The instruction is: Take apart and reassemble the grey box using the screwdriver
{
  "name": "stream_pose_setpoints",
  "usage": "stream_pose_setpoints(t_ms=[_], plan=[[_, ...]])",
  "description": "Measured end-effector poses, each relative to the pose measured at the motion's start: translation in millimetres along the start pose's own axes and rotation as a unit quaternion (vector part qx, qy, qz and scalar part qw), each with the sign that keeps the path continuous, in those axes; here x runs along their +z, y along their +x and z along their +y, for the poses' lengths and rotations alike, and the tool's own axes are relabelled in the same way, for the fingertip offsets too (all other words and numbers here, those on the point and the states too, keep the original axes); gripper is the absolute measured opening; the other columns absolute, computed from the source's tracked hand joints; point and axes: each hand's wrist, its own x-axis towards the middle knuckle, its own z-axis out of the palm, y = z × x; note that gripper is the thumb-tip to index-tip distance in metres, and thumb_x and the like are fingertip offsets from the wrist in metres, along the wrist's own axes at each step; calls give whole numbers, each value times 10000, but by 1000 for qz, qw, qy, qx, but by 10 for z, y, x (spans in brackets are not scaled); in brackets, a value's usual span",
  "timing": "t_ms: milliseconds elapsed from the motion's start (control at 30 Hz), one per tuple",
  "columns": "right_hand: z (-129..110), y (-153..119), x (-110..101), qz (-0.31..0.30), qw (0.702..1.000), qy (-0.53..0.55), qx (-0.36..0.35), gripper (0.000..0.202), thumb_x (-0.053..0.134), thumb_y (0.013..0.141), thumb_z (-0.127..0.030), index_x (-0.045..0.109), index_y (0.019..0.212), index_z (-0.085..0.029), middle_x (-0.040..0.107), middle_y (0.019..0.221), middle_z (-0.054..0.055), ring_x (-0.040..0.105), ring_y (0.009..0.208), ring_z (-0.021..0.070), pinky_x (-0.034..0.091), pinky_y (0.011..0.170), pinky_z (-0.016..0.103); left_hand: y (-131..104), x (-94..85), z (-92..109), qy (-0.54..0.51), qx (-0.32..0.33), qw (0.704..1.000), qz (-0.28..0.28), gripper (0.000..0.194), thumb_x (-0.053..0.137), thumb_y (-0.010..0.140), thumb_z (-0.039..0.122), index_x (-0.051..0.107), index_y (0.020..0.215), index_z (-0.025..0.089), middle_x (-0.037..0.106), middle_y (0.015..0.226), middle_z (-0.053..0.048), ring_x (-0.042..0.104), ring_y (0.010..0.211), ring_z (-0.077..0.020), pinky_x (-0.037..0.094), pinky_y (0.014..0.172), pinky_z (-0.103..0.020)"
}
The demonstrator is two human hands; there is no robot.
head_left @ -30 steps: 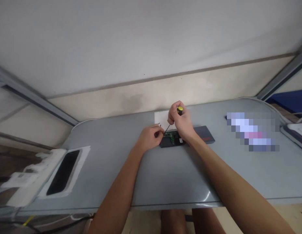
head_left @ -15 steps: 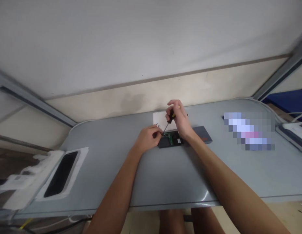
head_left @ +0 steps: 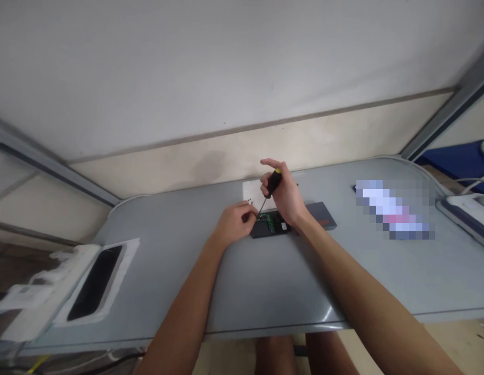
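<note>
head view: i note the right hand (head_left: 288, 194) has uncurled one finger, its other fingers gripping the screwdriver (head_left: 274, 182); i judge it a regrip, the shaft staying angled toward the circuit board (head_left: 270, 223) on the counter (head_left: 167, 260). left hand (head_left: 234, 225) hides the tip; whether its fingers grip anything, i cannot tell.

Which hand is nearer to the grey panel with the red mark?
Right. The right hand, gripping the screwdriver, is just left of the grey panel; the left hand is farther left, at the left end of the black casing.
</note>
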Motion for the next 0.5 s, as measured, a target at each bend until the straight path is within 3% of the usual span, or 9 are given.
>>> stream_pose_setpoints(t_ms=[133,233,333,433,500], plan=[[-26,-13,-7,-7,999,33,23,375,761,831,-554,563,839,-235,567,773,-18,584,677,117,425,599,268,3,-3,2,3,3,1000,1,226,546,875,66,728,850,198,711,846,-20,627,716,-135,482,703,-262],[-15,-33,3,25,1000,4,19,512,841,761,-537,418,775,-249,525,660,-61,508,542,101,372,526,262,2,-10,13,12,-6,1000,-4,230,547,876,71,735,870,203,726,866,-17,635,726,-138,482,709,-265],[-8,-42,21,30,998,-54,-3,494,771,793,-635,454,819,-258,398,557,-94,370,472,90,306,485,259,0,-19,25,24,-16,1000,-10,236,541,884,81,739,878,209,739,888,-17,651,757,-145,480,725,-267],[-28,-41,34,-12,1000,-21,-3,508,539,905,-740,606,983,-243,460,618,-51,422,535,109,358,530,275,-9,-33,35,28,-25,999,-18,239,539,885,90,743,896,215,754,907,-15,660,769,-145,481,743,-264],[-44,-38,31,-28,999,16,15,498,546,919,-708,649,1018,-231,516,684,-25,486,591,117,394,565,282,-22,-39,44,32,-43,998,-25,232,547,885,105,747,903,222,752,853,-3,645,712,-138,466,708,-258]])
